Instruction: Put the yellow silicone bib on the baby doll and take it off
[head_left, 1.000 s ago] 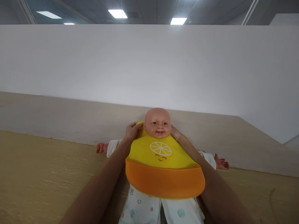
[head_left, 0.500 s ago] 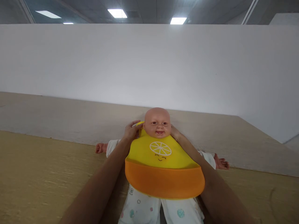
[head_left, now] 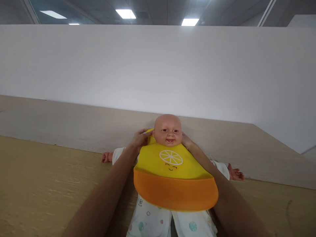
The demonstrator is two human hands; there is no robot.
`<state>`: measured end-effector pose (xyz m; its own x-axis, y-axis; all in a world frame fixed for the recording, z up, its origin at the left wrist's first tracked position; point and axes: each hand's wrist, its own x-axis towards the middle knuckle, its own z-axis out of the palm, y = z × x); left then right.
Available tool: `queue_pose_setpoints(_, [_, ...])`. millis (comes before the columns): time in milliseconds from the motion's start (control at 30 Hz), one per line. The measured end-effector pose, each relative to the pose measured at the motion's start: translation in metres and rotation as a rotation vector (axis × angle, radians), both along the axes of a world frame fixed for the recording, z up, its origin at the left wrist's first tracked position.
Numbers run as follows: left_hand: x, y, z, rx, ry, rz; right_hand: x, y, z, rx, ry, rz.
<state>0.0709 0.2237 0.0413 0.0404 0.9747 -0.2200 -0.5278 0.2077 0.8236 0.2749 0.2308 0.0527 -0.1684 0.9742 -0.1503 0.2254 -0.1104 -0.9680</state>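
Observation:
A baby doll [head_left: 168,121] lies face up in white printed clothes, its arms spread to both sides. Over its chest is a yellow bib [head_left: 153,158] with an orange catch pocket [head_left: 175,192] and a citrus-slice print. My left hand [head_left: 141,138] pinches the bib's yellow neck strap beside the doll's head, on the left. On the other side of the neck is my right hand [head_left: 187,141], its fingers hidden behind the head. Whether they hold the other strap end cannot be seen.
The doll rests on a yellowish surface [head_left: 49,177] with a pale raised band [head_left: 74,121] behind it. A white wall panel [head_left: 158,69] rises at the back, with ceiling lights above.
The view has shifted slightly, so everything sits a little further right. My left fingers have moved slightly at the strap; the doll and bib otherwise look the same.

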Motion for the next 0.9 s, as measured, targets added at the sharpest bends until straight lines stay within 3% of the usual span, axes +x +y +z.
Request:
queue_pose_setpoints(200, [-0.006, 0.001, 0.000, 0.024, -0.043, -0.088, 0.004, 0.003, -0.005, -0.013, 0.015, 0.039])
queue_pose_setpoints(333, [-0.008, -0.001, 0.003, 0.029, -0.036, -0.073, 0.006, 0.004, -0.008, 0.002, 0.052, 0.035])
queue_pose_setpoints(633, [-0.009, -0.004, 0.004, 0.039, -0.047, -0.019, -0.015, -0.009, 0.013, -0.071, 0.088, -0.011])
queue_pose_setpoints(900, [-0.007, -0.008, 0.009, 0.038, -0.061, -0.033, -0.016, -0.009, 0.017, -0.140, 0.147, 0.018])
